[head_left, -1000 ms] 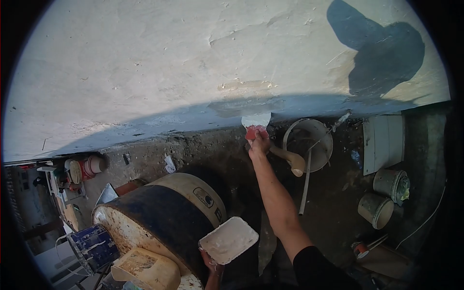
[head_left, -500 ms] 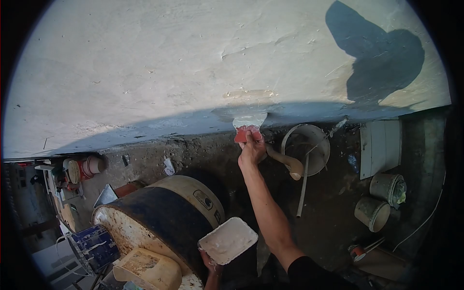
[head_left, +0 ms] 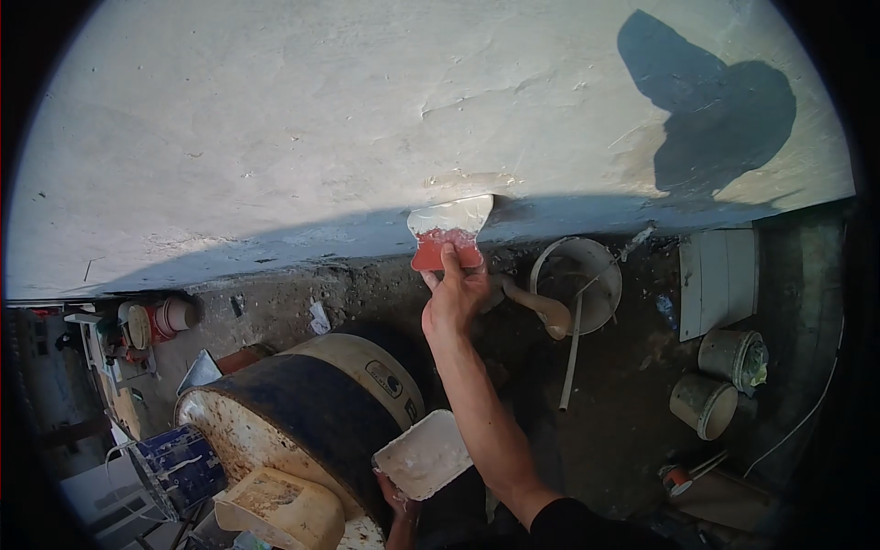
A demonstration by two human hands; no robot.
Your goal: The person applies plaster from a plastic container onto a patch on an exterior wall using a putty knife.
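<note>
Spreading smoothly likely calls for a shallow blade tilt and even pressure from the right hand (head_left: pixel 456 298), clamped on the red-handled, putty-coated metal scraper (head_left: pixel 447 229) pressed low on the pale plastered wall (head_left: pixel 275 137), while the left hand (head_left: pixel 401 506) grips a white putty-filled tray (head_left: pixel 423 456) well below it.

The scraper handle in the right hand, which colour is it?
The scraper handle is red with white smears, in the right hand; head view.
</note>
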